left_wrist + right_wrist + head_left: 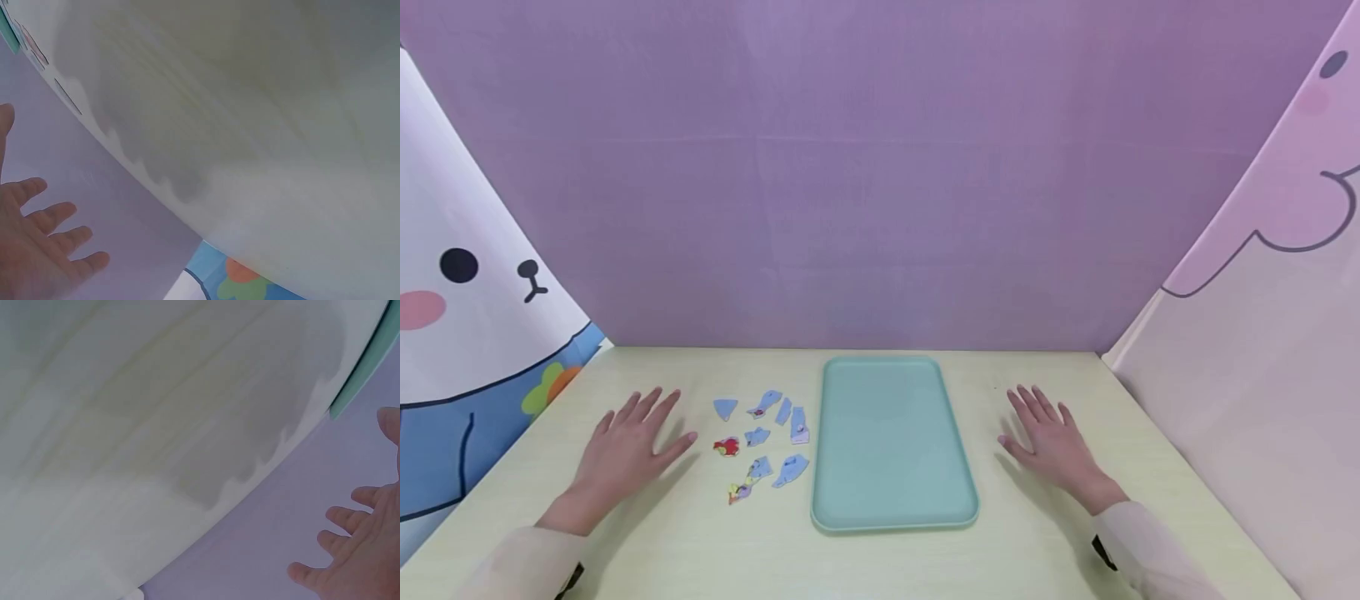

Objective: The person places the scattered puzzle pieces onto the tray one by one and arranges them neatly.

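Several small flat pieces, mostly light blue and irregularly cut, lie scattered left of the tray in the head view. Among them are a blue triangle [726, 408], a red piece [727, 447] and a yellow-and-purple piece [740, 492]. A pale green rectangular tray [891, 442] lies bare at the table's middle. My left hand [628, 454], fingers spread and holding nothing, hovers left of the pieces; the red one is nearest its thumb. To the tray's right, my right hand [1056, 446] is likewise spread above the tabletop with nothing in it.
The pale wooden table [895, 567] ends at a purple cloth wall [865, 183] behind. Cloth panels with cartoon animals stand along both sides, a white one [482, 333] at the left and a pink and white one [1262, 333] at the right.
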`<state>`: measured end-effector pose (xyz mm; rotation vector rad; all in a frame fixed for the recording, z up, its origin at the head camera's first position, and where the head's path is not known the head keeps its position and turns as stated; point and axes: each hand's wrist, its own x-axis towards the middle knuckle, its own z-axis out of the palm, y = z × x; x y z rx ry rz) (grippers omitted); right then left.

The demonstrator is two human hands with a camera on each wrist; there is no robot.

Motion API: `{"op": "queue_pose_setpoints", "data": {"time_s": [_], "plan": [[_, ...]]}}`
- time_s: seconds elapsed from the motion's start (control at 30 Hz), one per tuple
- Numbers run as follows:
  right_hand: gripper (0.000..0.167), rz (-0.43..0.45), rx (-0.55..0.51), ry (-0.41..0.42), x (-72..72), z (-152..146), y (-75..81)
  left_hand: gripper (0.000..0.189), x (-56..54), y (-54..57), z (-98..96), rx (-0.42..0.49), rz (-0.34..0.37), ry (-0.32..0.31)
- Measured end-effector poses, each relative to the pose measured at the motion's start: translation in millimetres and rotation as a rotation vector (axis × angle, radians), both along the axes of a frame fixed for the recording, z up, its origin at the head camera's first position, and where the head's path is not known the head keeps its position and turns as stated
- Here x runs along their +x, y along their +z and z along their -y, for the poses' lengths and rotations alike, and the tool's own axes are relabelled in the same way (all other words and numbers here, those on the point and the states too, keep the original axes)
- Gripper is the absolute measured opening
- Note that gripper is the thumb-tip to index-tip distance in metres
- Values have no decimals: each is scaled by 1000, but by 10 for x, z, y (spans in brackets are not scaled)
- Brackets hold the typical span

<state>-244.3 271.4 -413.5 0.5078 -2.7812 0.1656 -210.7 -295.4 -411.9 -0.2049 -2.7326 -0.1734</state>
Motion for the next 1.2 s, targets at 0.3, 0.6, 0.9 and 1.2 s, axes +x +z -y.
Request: {"op": "queue_pose_setpoints", "data": {"time_s": [0.3, 0.6, 0.9, 1.2], "plan": [[68, -11, 28, 38, 33, 134, -36, 69, 5, -11, -94, -33, -39, -52], [64, -26, 5, 98, 69, 252, -63, 65, -10, -34, -176, -45, -27, -83], [57, -34, -17, 165, 110, 352, -70, 61, -13, -34, -274, -60, -16, -114], [55, -28, 13, 194, 135, 463, -82, 56, -27, -34, -392, -78, 12, -152]]}}
